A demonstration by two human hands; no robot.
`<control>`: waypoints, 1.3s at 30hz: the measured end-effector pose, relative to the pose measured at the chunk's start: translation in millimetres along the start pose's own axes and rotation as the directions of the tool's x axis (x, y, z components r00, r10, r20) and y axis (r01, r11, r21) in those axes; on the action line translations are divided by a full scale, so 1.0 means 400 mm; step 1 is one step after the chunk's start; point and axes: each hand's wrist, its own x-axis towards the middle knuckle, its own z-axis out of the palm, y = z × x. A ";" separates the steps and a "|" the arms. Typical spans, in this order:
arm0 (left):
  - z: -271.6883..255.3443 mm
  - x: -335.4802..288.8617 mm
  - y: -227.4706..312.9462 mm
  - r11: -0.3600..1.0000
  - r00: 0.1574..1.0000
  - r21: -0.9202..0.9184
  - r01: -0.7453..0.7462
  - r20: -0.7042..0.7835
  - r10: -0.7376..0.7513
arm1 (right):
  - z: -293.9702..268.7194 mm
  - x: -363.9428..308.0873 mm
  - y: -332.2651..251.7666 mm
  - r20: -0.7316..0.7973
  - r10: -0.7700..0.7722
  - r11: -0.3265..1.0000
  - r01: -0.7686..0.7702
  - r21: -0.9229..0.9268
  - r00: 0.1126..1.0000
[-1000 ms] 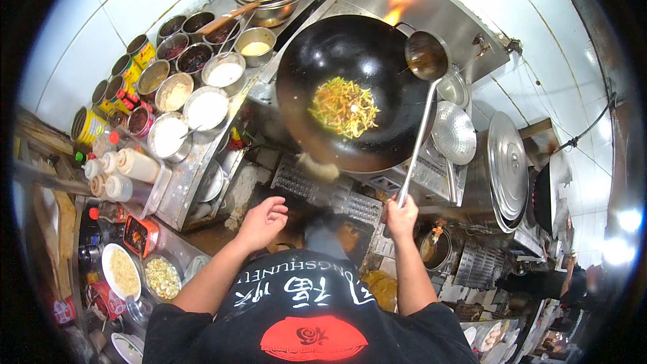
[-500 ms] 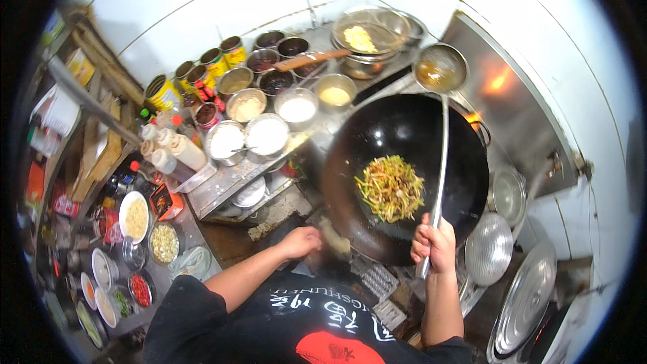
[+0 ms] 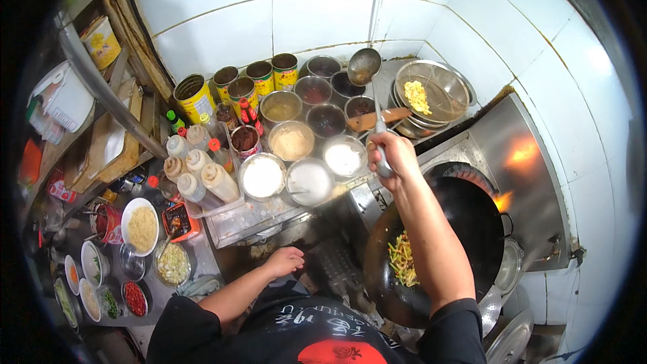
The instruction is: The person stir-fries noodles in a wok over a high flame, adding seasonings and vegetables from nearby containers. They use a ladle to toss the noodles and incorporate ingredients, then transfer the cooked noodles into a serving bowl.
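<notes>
With your right hand point(image 3: 391, 152) clenched on the long steel ladle point(image 3: 364, 65), its bowl above the dark sauce pots point(image 3: 337, 98) at upper centre, dip shallowly and level, keeping your empty, loosely spread left hand point(image 3: 286, 259) off the black wok point(image 3: 465, 243) at lower right.

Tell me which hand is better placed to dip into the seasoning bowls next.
Right. The right hand already holds the ladle, its bowl poised over the dark sauce bowls. The left hand is low at the counter edge, empty, away from the bowls.
</notes>
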 end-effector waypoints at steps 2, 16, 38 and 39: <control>-0.050 0.029 0.016 0.999 1.000 -0.033 -0.022 -0.009 0.022 | 0.083 0.109 0.029 -0.105 -0.016 0.999 0.012 -0.036 0.994; -0.220 0.071 0.047 0.981 0.999 -0.193 -0.022 0.021 0.026 | 0.299 0.342 0.262 -0.266 -0.067 0.991 0.033 -0.130 0.962; -0.213 0.102 0.056 0.991 0.998 -0.130 -0.024 0.047 0.031 | 0.272 0.290 0.233 -0.176 0.001 0.982 0.032 0.187 0.984; -0.207 0.103 0.059 0.991 0.998 -0.128 -0.024 0.052 0.031 | 0.269 0.284 0.228 -0.190 -0.006 0.983 0.041 0.180 0.982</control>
